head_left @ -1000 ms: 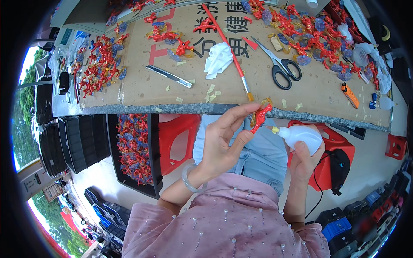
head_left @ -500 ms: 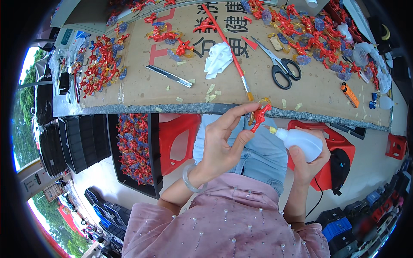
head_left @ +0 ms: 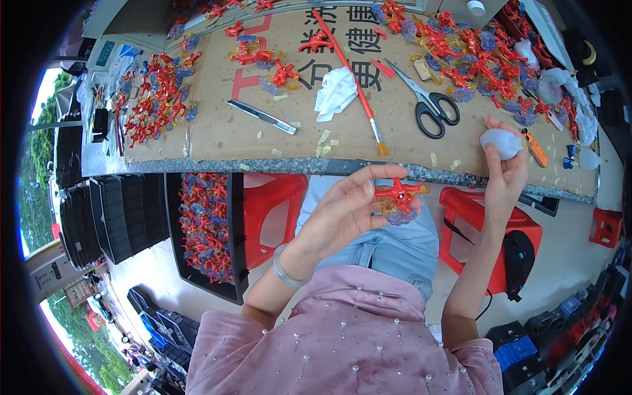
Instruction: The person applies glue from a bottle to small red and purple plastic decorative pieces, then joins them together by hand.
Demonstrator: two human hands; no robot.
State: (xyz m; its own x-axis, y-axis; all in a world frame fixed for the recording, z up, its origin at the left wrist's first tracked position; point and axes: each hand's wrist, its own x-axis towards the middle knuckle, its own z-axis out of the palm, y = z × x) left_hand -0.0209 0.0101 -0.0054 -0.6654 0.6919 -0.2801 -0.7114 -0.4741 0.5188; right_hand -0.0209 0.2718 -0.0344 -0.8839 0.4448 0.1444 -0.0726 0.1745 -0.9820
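My left hand (head_left: 345, 205) pinches a small red plastic figurine (head_left: 399, 193) with yellow parts and a translucent purple base, held in front of the table edge over my lap. Out to the right, my right hand (head_left: 505, 161) is closed around a white squeeze bottle (head_left: 501, 143) above the table's right part, its narrow tip pointing right. An orange-handled cutter (head_left: 534, 148) lies right beside that bottle. Between the hands, on the cardboard, are black-handled scissors (head_left: 431, 112) and a red paintbrush (head_left: 355, 85).
Similar figurines are heaped at the table's left (head_left: 158, 99) and at its right (head_left: 487, 59). A utility knife (head_left: 261, 117) and a crumpled white tissue (head_left: 336, 92) lie mid-table. Below left stands a black crate (head_left: 236, 217) of figurines; red stools (head_left: 487, 204) flank my legs.
My right hand has carried the squeeze bottle away from the figurine, up and right over the table, and turned its tip outward. In my left hand the figurine has turned, showing its purple base.
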